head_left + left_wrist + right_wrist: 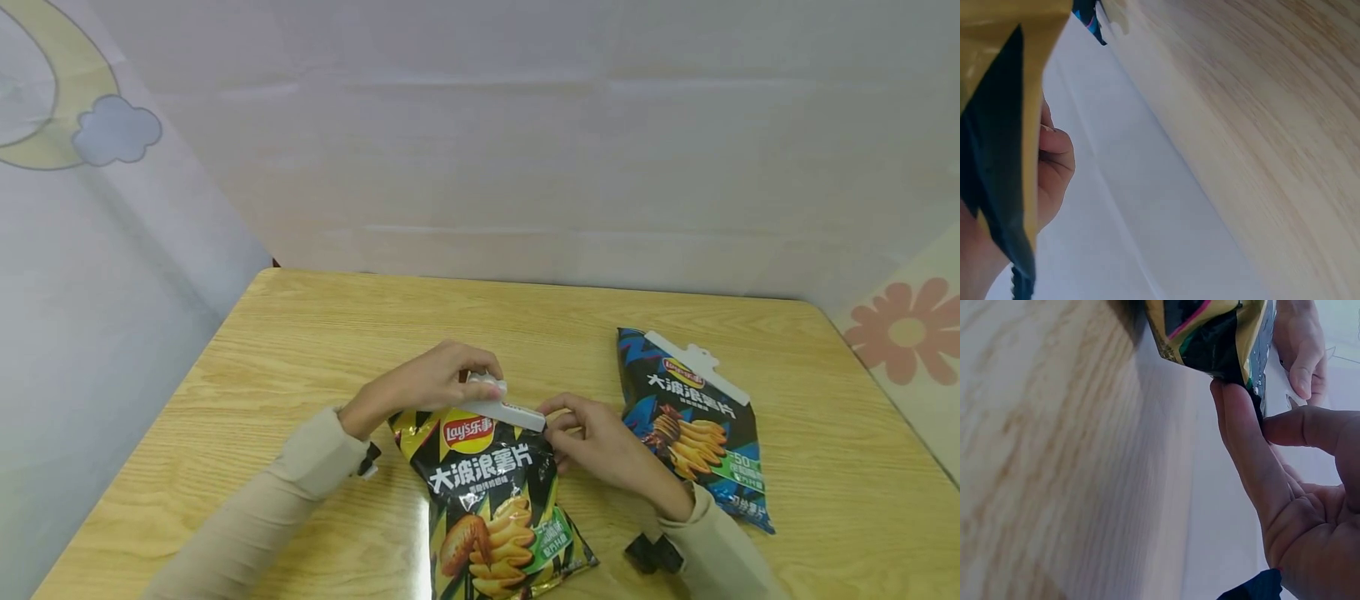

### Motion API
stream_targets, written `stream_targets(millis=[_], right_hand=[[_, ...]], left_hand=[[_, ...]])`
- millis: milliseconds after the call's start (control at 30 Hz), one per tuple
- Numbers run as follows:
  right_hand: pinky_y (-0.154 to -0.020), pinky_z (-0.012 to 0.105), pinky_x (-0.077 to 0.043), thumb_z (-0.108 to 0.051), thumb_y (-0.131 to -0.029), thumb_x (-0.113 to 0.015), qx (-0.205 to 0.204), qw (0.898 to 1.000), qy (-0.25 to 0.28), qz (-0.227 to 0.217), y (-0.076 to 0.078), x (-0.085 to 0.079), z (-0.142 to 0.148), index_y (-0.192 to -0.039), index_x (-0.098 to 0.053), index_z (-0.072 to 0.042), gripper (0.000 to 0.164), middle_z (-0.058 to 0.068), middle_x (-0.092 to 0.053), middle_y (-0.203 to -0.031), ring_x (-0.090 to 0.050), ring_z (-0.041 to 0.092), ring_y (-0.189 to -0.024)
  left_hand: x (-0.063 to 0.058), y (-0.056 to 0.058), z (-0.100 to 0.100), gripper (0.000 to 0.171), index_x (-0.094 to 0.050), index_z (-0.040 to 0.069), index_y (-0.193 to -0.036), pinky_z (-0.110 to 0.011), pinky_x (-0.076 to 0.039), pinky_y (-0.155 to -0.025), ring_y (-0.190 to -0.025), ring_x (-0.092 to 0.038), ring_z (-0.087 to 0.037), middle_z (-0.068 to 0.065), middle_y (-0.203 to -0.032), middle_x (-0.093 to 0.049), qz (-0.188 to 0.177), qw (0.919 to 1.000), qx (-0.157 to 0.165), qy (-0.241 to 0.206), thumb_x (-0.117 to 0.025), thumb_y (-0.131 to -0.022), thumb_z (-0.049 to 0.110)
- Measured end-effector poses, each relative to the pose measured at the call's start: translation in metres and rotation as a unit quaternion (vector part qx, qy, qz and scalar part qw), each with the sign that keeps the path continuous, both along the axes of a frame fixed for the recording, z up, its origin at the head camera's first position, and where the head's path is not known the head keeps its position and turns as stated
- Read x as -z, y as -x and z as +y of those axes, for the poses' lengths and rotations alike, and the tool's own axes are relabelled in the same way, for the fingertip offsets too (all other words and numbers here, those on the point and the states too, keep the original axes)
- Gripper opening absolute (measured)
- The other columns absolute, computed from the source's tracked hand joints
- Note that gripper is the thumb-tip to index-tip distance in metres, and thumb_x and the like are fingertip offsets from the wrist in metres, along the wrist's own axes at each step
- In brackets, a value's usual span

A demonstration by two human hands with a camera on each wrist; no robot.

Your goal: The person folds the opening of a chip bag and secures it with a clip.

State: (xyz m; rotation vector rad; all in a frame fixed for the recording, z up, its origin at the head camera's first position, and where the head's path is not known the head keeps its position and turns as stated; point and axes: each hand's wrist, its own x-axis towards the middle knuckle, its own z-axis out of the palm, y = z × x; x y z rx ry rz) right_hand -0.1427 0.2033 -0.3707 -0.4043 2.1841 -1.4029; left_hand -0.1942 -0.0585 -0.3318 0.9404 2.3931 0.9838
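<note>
In the head view, a black and yellow Lay's chip bag [480, 487] stands in front of me, its printed face toward me. A white bag clip [517, 414] lies across its top edge. My left hand [427, 383] grips the clip's handle, thumb in front and fingers behind. At the bag's top right corner, beside the clip's end, my right hand [600, 440] pinches the edge. The right wrist view shows this thumb and straight fingers [1244, 425] on the corner of the bag. In the left wrist view, the bag's yellow and black side hides part of a hand [1054, 181].
A second Lay's bag [693, 433], blue and black, lies on the right of the wooden table [315, 308]. Another white clip [693, 362] is fastened across its top. A pale cloth wall [480, 183] rises behind the table's far edge.
</note>
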Motion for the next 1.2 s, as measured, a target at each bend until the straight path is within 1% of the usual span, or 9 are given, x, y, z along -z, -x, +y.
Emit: stream_targets(millis=[200,333,433,533,633,833,967,1100,1200], right_hand=[[-0.060,0.033,-0.059,-0.007,-0.099,-0.055,-0.013,1.000,-0.001,0.014,0.001,-0.001,0.001,-0.130,-0.053,0.007,0.035,0.020,-0.071,-0.103,-0.069,0.019,-0.067],[-0.060,0.032,-0.059,-0.015,-0.099,-0.060,-0.019,1.000,0.000,0.014,0.001,-0.002,0.000,-0.131,-0.055,0.008,0.039,0.018,-0.071,-0.101,-0.069,0.017,-0.066],[-0.059,0.032,-0.059,-0.019,-0.099,-0.061,-0.022,1.000,-0.004,0.016,0.001,-0.003,-0.001,-0.130,-0.056,0.007,0.041,0.016,-0.072,-0.099,-0.068,0.017,-0.065],[-0.059,0.032,-0.058,-0.019,-0.100,-0.060,-0.022,0.999,-0.009,0.022,0.002,-0.003,-0.002,-0.128,-0.057,0.008,0.039,0.015,-0.072,-0.098,-0.067,0.017,-0.065],[-0.058,0.031,-0.058,-0.017,-0.100,-0.059,-0.013,0.999,-0.017,0.030,0.002,-0.003,-0.002,-0.126,-0.058,0.007,0.035,0.014,-0.071,-0.097,-0.066,0.017,-0.065],[-0.057,0.030,-0.057,-0.014,-0.101,-0.057,0.010,0.998,-0.032,0.049,0.003,-0.006,-0.004,-0.125,-0.059,0.007,0.032,0.013,-0.068,-0.096,-0.064,0.015,-0.066],[-0.057,0.028,-0.056,-0.014,-0.101,-0.056,0.030,0.996,-0.053,0.063,0.004,-0.008,-0.003,-0.125,-0.059,0.006,0.031,0.013,-0.068,-0.096,-0.065,0.014,-0.066],[-0.058,0.029,-0.057,-0.011,-0.101,-0.056,0.041,0.994,-0.064,0.078,0.008,-0.011,0.000,-0.124,-0.059,0.005,0.028,0.014,-0.069,-0.097,-0.066,0.016,-0.066],[-0.057,0.031,-0.058,-0.008,-0.100,-0.056,0.039,0.993,-0.063,0.092,0.012,-0.013,0.002,-0.123,-0.058,0.007,0.027,0.017,-0.070,-0.097,-0.066,0.017,-0.065]], left_hand=[[0.001,0.000,0.000,0.024,-0.072,0.010,-0.110,-0.020,-0.045,-0.059,-0.065,-0.053,-0.006,0.000,-0.092,-0.072,0.000,1.0000,-0.004,0.009,-0.064,-0.097,0.029],[0.001,0.000,0.000,0.028,-0.071,0.010,-0.115,-0.020,-0.044,-0.059,-0.066,-0.054,-0.007,-0.001,-0.094,-0.072,-0.002,0.9999,-0.007,0.014,-0.064,-0.097,0.030],[0.001,0.001,0.000,0.031,-0.070,0.009,-0.119,-0.020,-0.043,-0.058,-0.064,-0.053,-0.007,-0.001,-0.095,-0.073,-0.008,0.9998,-0.009,0.016,-0.064,-0.098,0.031],[0.002,0.002,0.001,0.034,-0.069,0.009,-0.123,-0.020,-0.042,-0.057,-0.063,-0.052,-0.007,-0.002,-0.095,-0.073,-0.009,0.9997,-0.015,0.016,-0.063,-0.098,0.031],[0.003,0.002,0.002,0.035,-0.069,0.010,-0.124,-0.021,-0.044,-0.058,-0.064,-0.053,-0.007,-0.001,-0.092,-0.072,-0.010,0.9996,-0.024,0.012,-0.063,-0.098,0.032],[0.003,0.004,0.002,0.038,-0.065,0.012,-0.127,-0.024,-0.050,-0.063,-0.071,-0.058,-0.009,0.000,-0.091,-0.069,-0.001,0.9986,-0.052,0.011,-0.065,-0.096,0.036],[0.002,0.005,-0.001,0.042,-0.063,0.014,-0.130,-0.027,-0.052,-0.069,-0.080,-0.061,-0.013,-0.002,-0.098,-0.068,0.001,0.9965,-0.081,0.020,-0.065,-0.096,0.037],[0.002,0.008,-0.006,0.041,-0.061,0.014,-0.131,-0.033,-0.056,-0.082,-0.097,-0.069,-0.019,-0.004,-0.109,-0.071,0.011,0.9939,-0.107,0.024,-0.065,-0.096,0.036],[0.004,0.011,-0.011,0.042,-0.061,0.012,-0.132,-0.035,-0.056,-0.083,-0.101,-0.070,-0.020,-0.005,-0.113,-0.072,0.021,0.9925,-0.119,0.022,-0.064,-0.097,0.034]])
